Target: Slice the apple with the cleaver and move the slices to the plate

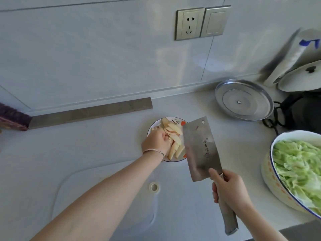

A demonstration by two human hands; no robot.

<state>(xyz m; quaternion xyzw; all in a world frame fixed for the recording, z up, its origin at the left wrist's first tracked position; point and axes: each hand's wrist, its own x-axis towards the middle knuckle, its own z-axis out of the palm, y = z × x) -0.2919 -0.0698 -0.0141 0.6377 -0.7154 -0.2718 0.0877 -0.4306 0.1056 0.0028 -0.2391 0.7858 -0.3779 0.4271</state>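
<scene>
Your right hand (pixel 227 186) clenches cleaver (pixel 199 146) handle; left hand (pixel 156 140) on slices (pixel 175 130), grip unclear. Slices likely slick, brittle: pinch flanks lightly.

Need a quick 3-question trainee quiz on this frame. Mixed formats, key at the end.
1. True or false: both hands grip the cleaver.
2. Multiple choice: the apple slices lie A) on the plate; B) in a sink; C) in a pan.
3. Short answer: which hand touches the apple slices?

Key
1. False: only the right hand grips it, by the handle.
2. A.
3. The left hand.
</scene>
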